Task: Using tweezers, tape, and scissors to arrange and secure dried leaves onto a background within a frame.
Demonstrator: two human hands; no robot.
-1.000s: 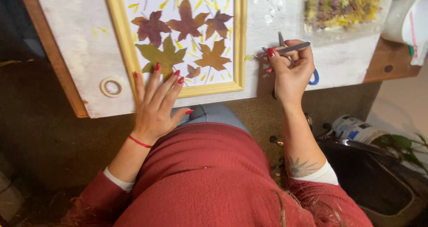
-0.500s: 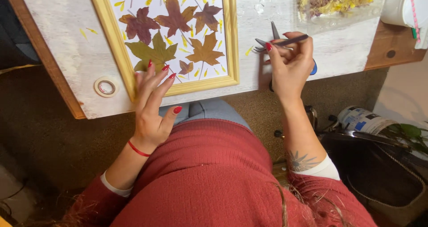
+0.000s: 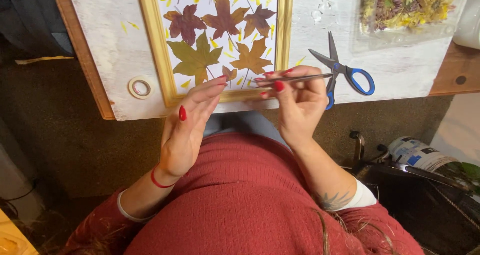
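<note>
2 hands meet just below the wooden frame (image 3: 159, 60) of pressed leaves (image 3: 225, 20). Our right hand (image 3: 299, 102) pinches thin metal tweezers (image 3: 300, 78) between thumb and fingers, the tips pointing left towards our left hand (image 3: 187, 127), which is open, fingers straight, holding nothing. Blue-handled scissors (image 3: 345, 71) lie on the white board (image 3: 105, 60) just beyond the right hand; 1 tape roll (image 3: 141, 87) sits left of the frame.

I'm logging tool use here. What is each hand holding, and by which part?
The right hand pinches metal tweezers near their middle between thumb and fingertips. The left hand holds nothing; its fingertips are near the tweezers' tip.
</note>
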